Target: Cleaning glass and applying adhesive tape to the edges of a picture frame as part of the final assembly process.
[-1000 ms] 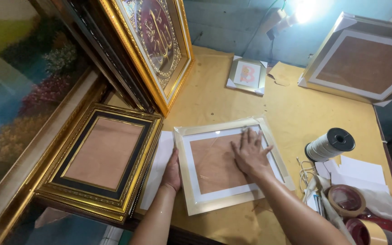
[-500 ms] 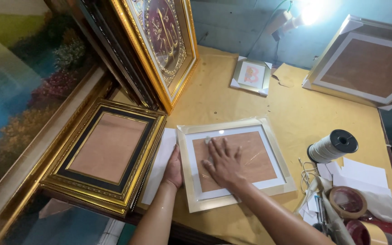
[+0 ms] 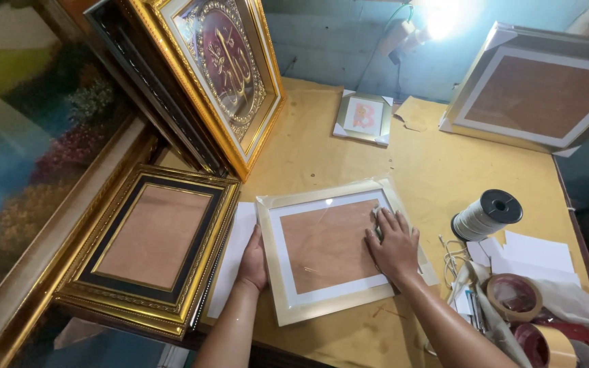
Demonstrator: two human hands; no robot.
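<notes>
- hands on a pale frame (image 3: 339, 249) lying face down on the yellow table (image 3: 438, 170), brown backing board up.
- left hand (image 3: 253, 262) rests flat along the frame's left edge, steadying it.
- right hand (image 3: 395, 244) is spread, fingers pressing the backing at its right edge (a small grey thing seems to sit under the fingertips, too small to tell).
- backing looks seated; no tape on its seams, so sealing seems left.
- tape rolls (image 3: 516, 296) and a cord spool (image 3: 489, 215) lie right of the right hand; a gold frame (image 3: 151, 249) left of the left.
</notes>
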